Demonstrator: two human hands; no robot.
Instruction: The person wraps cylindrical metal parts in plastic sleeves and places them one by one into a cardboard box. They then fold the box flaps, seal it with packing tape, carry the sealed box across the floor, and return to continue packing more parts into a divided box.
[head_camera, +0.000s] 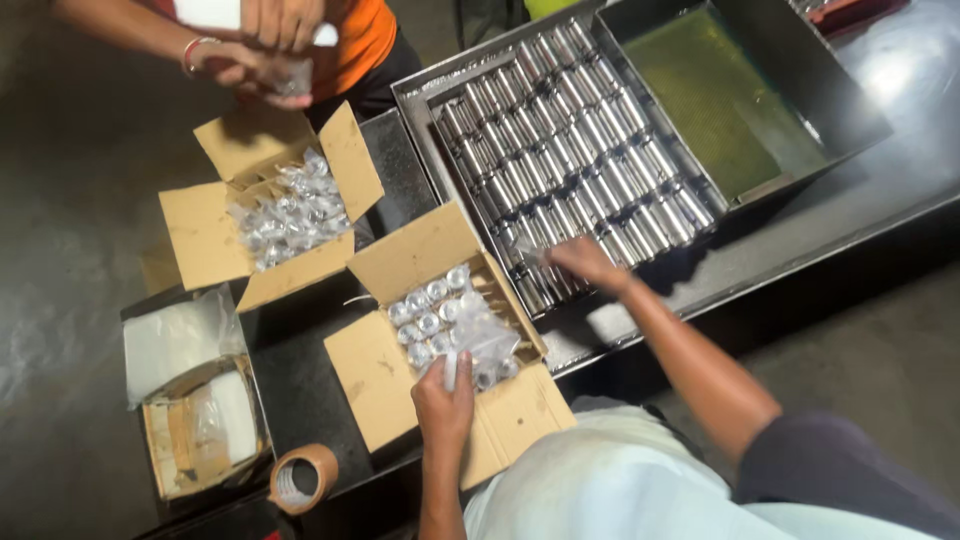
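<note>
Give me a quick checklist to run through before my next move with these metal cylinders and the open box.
1. Right hand on a metal cylinder in the tray: ok, fingers at the front row; firm grip: cannot tell.
2. Left hand holds a clear plastic bag over the near cardboard box: ok.
3. Near box flaps open: ok.
4. Room left in the near box: cannot tell, bag covers part.
5. Other person's hands away from mine, above the far box: ok.
6. Tape roll within reach: ok.
</note>
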